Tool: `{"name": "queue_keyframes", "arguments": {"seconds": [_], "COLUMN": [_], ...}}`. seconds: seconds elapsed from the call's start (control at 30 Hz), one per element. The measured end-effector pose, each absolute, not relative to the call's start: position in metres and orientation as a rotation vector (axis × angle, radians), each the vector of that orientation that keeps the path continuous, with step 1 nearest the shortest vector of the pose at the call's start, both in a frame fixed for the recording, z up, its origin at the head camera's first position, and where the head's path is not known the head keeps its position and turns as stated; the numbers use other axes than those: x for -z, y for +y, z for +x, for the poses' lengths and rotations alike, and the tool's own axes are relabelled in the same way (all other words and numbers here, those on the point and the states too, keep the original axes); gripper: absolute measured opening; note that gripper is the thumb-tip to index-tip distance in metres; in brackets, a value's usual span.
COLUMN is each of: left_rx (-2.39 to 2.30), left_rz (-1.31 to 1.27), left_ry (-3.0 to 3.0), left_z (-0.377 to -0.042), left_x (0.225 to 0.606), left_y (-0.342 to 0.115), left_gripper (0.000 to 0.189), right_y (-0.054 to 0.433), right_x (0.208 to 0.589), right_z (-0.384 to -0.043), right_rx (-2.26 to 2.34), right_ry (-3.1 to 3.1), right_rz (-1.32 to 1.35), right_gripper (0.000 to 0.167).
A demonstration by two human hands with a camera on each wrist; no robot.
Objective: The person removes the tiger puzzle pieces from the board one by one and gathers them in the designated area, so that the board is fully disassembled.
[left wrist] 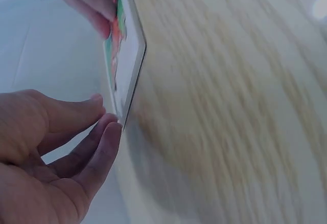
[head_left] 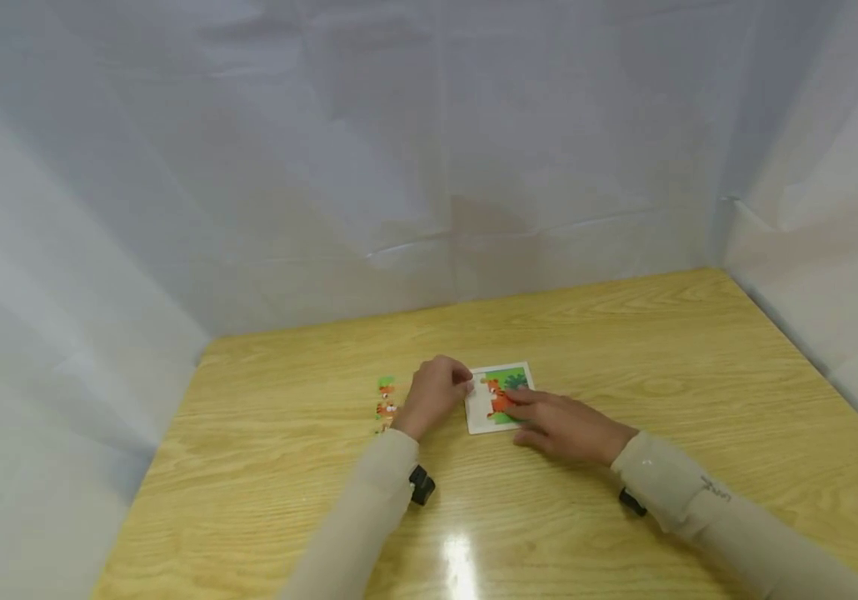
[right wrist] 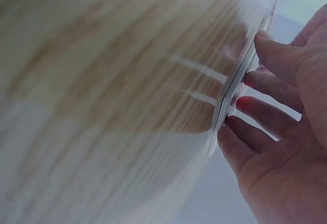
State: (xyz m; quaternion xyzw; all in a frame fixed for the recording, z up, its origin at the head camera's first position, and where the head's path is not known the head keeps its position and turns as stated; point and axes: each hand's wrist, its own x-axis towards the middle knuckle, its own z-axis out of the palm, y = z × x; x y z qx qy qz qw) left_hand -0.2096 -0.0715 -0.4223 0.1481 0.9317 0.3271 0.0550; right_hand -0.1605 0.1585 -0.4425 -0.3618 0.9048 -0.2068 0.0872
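A square jigsaw board [head_left: 479, 417] with a white rim lies on the table. Its right part shows a green and orange animal picture; the left part is bare white. My left hand [head_left: 436, 393] is at the board's far left corner, and its thumb and fingertips [left wrist: 111, 132] pinch the edge in the left wrist view. With fingers extended, my right hand [head_left: 567, 425] rests on the picture's right side; its fingertips [right wrist: 244, 103] touch the board in the right wrist view. Loose puzzle pieces [head_left: 386, 408] lie left of my left hand, partly hidden by it.
The wooden table [head_left: 286, 483] has its far edge against a pale hanging sheet [head_left: 324, 167], with more sheeting on both sides. A black wrist strap device [head_left: 421, 486] sits on the left sleeve, another [head_left: 632, 502] on the right.
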Motion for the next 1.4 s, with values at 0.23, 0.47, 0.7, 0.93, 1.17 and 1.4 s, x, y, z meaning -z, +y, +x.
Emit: {"name": "queue_keyframes", "arguments": {"seconds": [0.23,0.47,0.7,0.93,1.17,1.4], "left_rx": [-0.991,-0.993,-1.010,-1.034,-1.064,-1.070], "left_rz": [0.420,0.394,0.326,0.313,0.305,0.268], "left_ry": [2.834,2.849,2.858,2.877,2.889,2.890], "left_z": [-0.217,-0.218,-0.219,-0.219,-0.217,-0.218], "left_x": [0.427,0.430,0.432,0.435,0.434,0.435], "left_y": [-0.057,-0.051,-0.047,-0.045,-0.045,-0.044], "left_gripper": [0.013,0.008,0.007,0.008,0.010,0.010], "right_y": [0.159,0.157,0.158,0.159,0.157,0.156], "right_x": [0.443,0.444,0.445,0.447,0.445,0.440], "right_z": [-0.160,-0.160,-0.159,-0.160,-0.160,-0.160], "right_rx": [0.609,0.611,0.597,0.591,0.596,0.557], "right_ry": [2.686,2.686,2.701,2.711,2.710,2.717], "right_rz": [-1.079,-1.100,-1.131,-1.139,-1.148,-1.129], "right_gripper": [0.052,0.051,0.049,0.048,0.047,0.046]}}
